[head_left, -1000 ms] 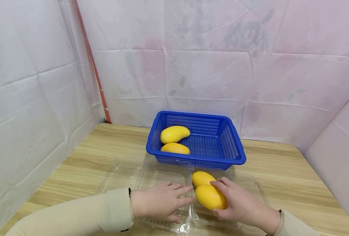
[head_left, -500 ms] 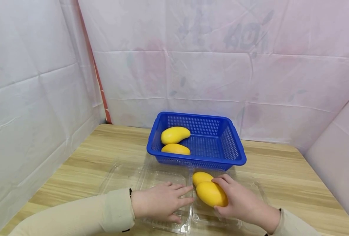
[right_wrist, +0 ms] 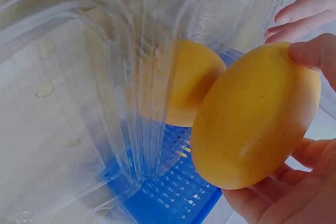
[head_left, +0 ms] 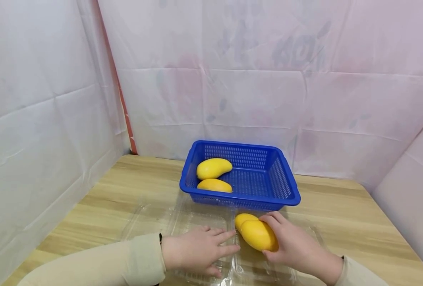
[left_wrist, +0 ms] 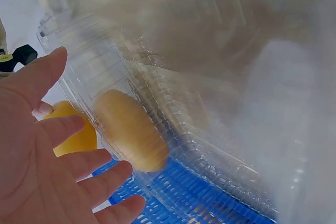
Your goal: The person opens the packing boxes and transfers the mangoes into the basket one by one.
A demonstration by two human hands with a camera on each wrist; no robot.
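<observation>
My right hand [head_left: 294, 243] grips a yellow mango [head_left: 258, 236], thumb on the near end and fingers round the far side. In the right wrist view the mango [right_wrist: 254, 116] is seen large, with small dark specks on its skin. Behind it a second mango [head_left: 245, 218] lies in a clear plastic container [right_wrist: 123, 77], partly covered by the held one. My left hand [head_left: 201, 249], palm down with fingers spread, holds nothing. It lies over another clear container [head_left: 197, 219], fingertips near the wall between the two containers. The left wrist view shows its straight fingers [left_wrist: 107, 182] beside the plastic wall.
Just beyond the containers stands a blue perforated basket [head_left: 240, 196]. Two more mangoes, an upper one [head_left: 213, 169] and a lower one [head_left: 215, 185], lie in its left side. Clear lids spread out flat on the wooden table [head_left: 104, 206]. Pale cloth [head_left: 247, 95] hangs behind and at both sides.
My right hand has shifted the held mango slightly forward, so it covers more of the mango behind. My left hand stays in place. The head view has tilted up a little.
</observation>
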